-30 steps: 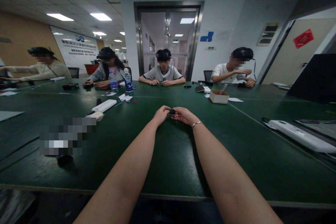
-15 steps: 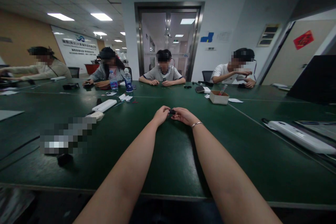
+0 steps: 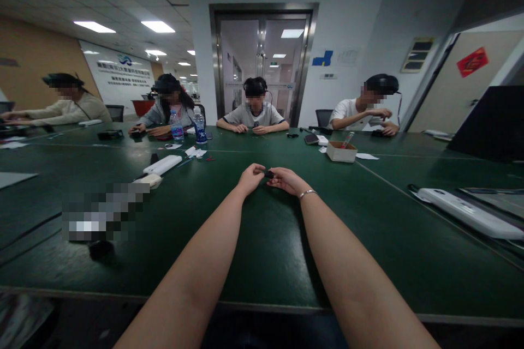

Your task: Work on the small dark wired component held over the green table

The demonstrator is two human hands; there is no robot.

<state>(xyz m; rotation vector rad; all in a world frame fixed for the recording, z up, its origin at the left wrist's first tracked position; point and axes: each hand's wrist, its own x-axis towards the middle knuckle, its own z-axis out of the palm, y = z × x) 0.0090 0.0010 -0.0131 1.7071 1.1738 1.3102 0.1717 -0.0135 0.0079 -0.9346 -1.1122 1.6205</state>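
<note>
Left hand [image 3: 250, 177] and right hand [image 3: 286, 180] pinching small black object [image 3: 269, 174], green table [image 3: 262, 251]

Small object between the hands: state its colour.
Black; the small object, pinched between left hand and right hand, shows best in the head view.

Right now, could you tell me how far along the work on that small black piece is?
Done: no finished piece lies beside the hands. In hand: the left hand and right hand pinch the small black piece between fingertips over the green table. Left: unclear; the piece is too small to judge.
</note>
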